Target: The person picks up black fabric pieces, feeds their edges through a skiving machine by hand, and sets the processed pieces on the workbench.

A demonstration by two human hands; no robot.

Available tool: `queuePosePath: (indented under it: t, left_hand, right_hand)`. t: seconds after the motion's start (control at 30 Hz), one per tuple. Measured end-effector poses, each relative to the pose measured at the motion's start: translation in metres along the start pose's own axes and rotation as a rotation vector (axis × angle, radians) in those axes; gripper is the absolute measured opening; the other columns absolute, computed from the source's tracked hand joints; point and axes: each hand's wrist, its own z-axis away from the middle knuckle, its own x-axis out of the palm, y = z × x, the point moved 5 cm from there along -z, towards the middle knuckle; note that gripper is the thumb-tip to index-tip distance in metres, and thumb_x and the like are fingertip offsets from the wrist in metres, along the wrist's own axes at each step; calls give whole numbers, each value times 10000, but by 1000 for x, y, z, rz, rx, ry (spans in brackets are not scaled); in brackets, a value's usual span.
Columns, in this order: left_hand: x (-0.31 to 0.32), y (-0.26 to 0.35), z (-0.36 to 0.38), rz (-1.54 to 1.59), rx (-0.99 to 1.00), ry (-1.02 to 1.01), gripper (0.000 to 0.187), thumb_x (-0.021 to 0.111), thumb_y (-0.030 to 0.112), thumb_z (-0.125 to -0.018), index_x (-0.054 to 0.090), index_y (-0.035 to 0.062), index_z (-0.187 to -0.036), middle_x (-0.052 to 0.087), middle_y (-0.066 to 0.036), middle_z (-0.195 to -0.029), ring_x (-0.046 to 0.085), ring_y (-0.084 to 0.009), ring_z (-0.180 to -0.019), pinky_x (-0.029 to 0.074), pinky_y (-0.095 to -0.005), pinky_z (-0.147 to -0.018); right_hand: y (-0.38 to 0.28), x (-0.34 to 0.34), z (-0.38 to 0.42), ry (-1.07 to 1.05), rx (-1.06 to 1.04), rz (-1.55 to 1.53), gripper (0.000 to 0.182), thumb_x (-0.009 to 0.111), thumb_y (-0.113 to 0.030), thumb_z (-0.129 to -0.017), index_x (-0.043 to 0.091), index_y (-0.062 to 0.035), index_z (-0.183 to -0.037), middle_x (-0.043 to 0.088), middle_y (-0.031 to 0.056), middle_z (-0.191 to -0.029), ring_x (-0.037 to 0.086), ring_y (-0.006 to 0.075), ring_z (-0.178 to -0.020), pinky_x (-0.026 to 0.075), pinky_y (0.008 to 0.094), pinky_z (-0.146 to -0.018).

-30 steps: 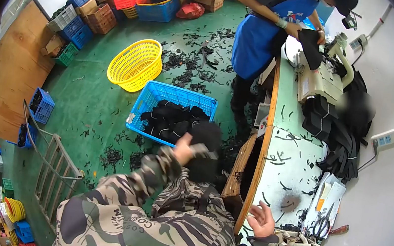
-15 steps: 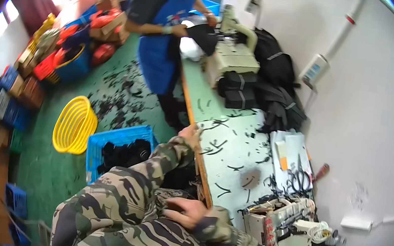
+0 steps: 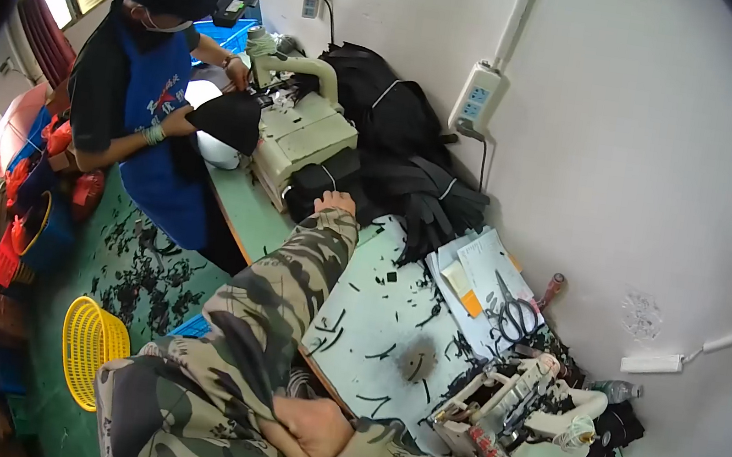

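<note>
My left hand (image 3: 335,202) reaches across the table, its fingers curled on the near edge of a tied black fabric bundle (image 3: 309,186). The bundle lies beside a cream sewing machine (image 3: 305,133). Close to my body is my right hand (image 3: 316,430), bent at the wrist near the table edge; its fingers are mostly hidden and blurred. More strapped black fabric (image 3: 417,194) lies right of my left hand. Black scraps dot the pale tabletop (image 3: 373,313).
A person in a blue apron (image 3: 156,99) holds black cloth at the far machine. Scissors (image 3: 514,313) lie on papers, by a red-handled tool (image 3: 552,290). A second machine (image 3: 516,424) is at the near right. A yellow basket (image 3: 91,350) stands on the floor.
My left hand has left the table's front edge and moved forward onto the black bundle. My right hand has turned and lies slightly lower. The view has swung right.
</note>
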Motion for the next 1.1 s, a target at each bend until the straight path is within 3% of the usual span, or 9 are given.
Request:
queuePosePath:
  t: [0.2, 0.27, 0.47, 0.57, 0.67, 0.7, 0.77, 0.87, 1.1]
  left_hand:
    - [47, 13, -20, -197, 226, 180, 441, 548, 277, -814, 449, 80, -1195, 491, -124, -1132, 472, -247, -1058, 372, -434, -848]
    - [80, 10, -29, 10, 215, 238, 351, 455, 269, -843, 497, 112, -1154, 563, -161, -1050, 548, -287, -954, 407, -475, -775]
    - [55, 1, -50, 346, 58, -343, 741, 727, 340, -627, 401, 47, -1225, 509, -184, -1150, 502, -331, -1074, 433, -402, -861]
    - [-33, 12, 10, 536, 286, -122, 733, 774, 304, -579, 464, -9, -1165, 575, -191, -1051, 573, -295, -975, 458, -356, -814]
    - [-25, 41, 91, 1463, 595, -765, 467, 722, 237, -686, 569, 3, -1061, 627, -100, -934, 604, -164, -878, 491, -289, -757]
    - [-77, 52, 162, 1729, 377, -1057, 403, 675, 237, -737, 581, -9, -1043, 624, -92, -959, 596, -146, -861, 473, -288, -765]
    - [-44, 70, 211, 1702, 531, -1205, 378, 593, 277, -814, 560, -17, -1050, 607, -78, -980, 591, -149, -856, 469, -281, -780]
    - [-28, 89, 254, 1614, 624, -1068, 371, 586, 251, -831, 534, -51, -1042, 578, -127, -1054, 566, -172, -893, 455, -293, -784]
    - [-90, 90, 284, 1002, 1044, -41, 293, 657, 29, -671, 559, -6, -945, 527, -139, -1044, 524, -318, -953, 439, -356, -817]
  right_hand:
    - [40, -37, 7, 246, 347, -98, 151, 618, -177, -794, 604, -29, -821, 585, 100, -665, 567, 189, -573, 446, 275, -552]
    - [62, -44, 21, 269, 409, -31, 216, 637, -199, -784, 609, -32, -918, 619, 84, -732, 585, 141, -630, 460, 255, -590]
    - [123, -61, 85, 566, 596, -211, 365, 671, -153, -757, 546, -14, -1071, 630, 92, -883, 603, 141, -775, 496, 260, -683]
    - [158, -79, 113, 700, 400, -266, 452, 634, -70, -779, 432, 27, -1172, 578, 161, -1025, 588, 200, -878, 499, 302, -745]
    - [169, -96, 119, 833, 444, -532, 638, 603, -121, -819, 239, 24, -1322, 426, 212, -1260, 493, 257, -1086, 434, 338, -843]
    - [170, -98, 119, 867, 339, -632, 672, 592, -187, -831, 203, 12, -1342, 395, 209, -1287, 471, 272, -1111, 412, 361, -879]
    - [162, -100, 117, 881, 228, -556, 609, 586, -205, -825, 293, -3, -1319, 462, 152, -1236, 467, 226, -1113, 391, 340, -906]
    - [144, -98, 126, 962, 190, -715, 478, 615, -210, -795, 475, -17, -1209, 542, 92, -1140, 537, 183, -992, 434, 309, -853]
    - [126, -93, 161, 1012, 364, -560, 442, 642, -196, -775, 519, -16, -1160, 586, 81, -1054, 550, 173, -956, 437, 306, -835]
